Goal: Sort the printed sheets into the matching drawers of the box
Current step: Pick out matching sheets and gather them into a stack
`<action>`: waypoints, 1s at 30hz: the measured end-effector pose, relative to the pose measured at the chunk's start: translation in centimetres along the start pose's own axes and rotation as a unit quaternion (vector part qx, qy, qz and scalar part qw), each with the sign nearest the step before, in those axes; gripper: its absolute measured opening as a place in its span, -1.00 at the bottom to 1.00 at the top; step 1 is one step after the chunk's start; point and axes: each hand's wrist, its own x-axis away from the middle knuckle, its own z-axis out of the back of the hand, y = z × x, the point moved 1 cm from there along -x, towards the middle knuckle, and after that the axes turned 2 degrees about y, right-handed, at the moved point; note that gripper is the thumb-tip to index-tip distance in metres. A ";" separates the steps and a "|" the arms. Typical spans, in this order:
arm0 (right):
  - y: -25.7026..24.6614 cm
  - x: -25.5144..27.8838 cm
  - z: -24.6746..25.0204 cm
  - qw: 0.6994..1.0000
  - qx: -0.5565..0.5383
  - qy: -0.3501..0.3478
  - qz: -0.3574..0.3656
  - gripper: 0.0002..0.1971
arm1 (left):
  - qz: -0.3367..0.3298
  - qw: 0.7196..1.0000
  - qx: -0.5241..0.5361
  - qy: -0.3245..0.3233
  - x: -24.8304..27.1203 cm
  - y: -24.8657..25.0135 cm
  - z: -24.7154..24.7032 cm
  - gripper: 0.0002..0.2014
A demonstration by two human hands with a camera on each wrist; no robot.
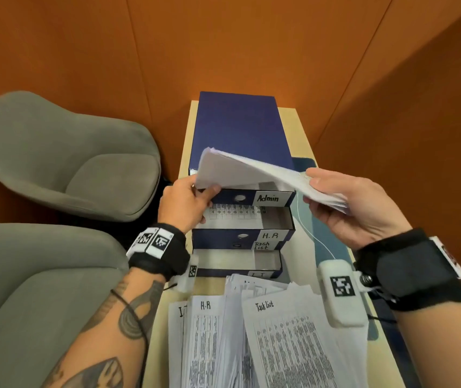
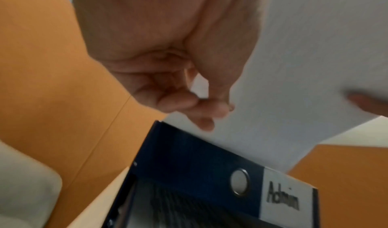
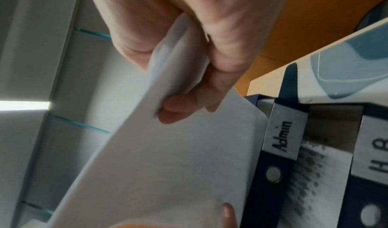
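A dark blue drawer box (image 1: 240,127) stands on the narrow table, its drawers labelled Admin (image 1: 268,198), H.R (image 1: 270,235), Task List and one lowest label partly hidden. Both hands hold a bundle of white sheets (image 1: 240,169) tilted over the open Admin drawer. My left hand (image 1: 195,200) pinches the bundle's left corner. My right hand (image 1: 335,200) grips its right end, thumb on top. In the left wrist view the sheets (image 2: 304,65) hang just above the Admin drawer front (image 2: 210,162). The right wrist view shows my fingers (image 3: 178,113) curled under the paper (image 3: 168,165).
The H.R drawer (image 1: 237,218) is open with a printed sheet inside; the lowest drawer (image 1: 237,260) is open too. Piles of printed sheets headed H.R (image 1: 205,331) and Task List (image 1: 288,340) lie at the table's near end. Two grey chairs (image 1: 69,163) stand left, orange walls all round.
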 end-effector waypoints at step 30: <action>8.4 -12.2 -0.1 0.784 0.551 0.065 0.277 -0.58 | -0.124 0.946 -0.299 0.001 -2.7 -1.5 -1.2 -0.67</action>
